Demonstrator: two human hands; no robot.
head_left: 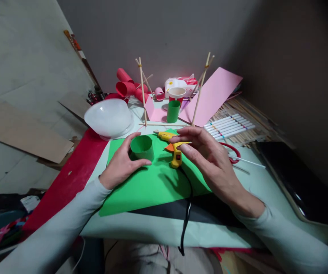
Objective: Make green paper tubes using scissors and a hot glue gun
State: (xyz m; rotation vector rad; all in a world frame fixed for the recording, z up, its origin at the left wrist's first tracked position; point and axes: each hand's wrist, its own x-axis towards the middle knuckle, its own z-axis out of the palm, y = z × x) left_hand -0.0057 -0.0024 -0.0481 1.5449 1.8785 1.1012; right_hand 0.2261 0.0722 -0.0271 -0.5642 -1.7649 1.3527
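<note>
My left hand (pixel 123 161) curls its fingers and thumb round a green paper tube (pixel 142 147), which stands upright on a green sheet of paper (pixel 135 190). Over the right part of that sheet hovers my right hand (pixel 206 156), fingers apart and holding nothing. Just beyond its fingertips lies a yellow glue gun (pixel 176 154) with an orange trigger; its black cord (pixel 191 190) runs toward the front edge. A second green paper tube (pixel 173 111) stands farther back, in front of a red and white paper cup (pixel 177 94).
Wooden sticks (pixel 142 91) form a frame behind the sheet. A white translucent bowl (pixel 109 118) sits left, red paper rolls (pixel 125 88) behind. Pink card (pixel 214 97), white markers (pixel 229 127), scissors with red handles (pixel 235 152) and a dark tablet-like device (pixel 298 179) lie right.
</note>
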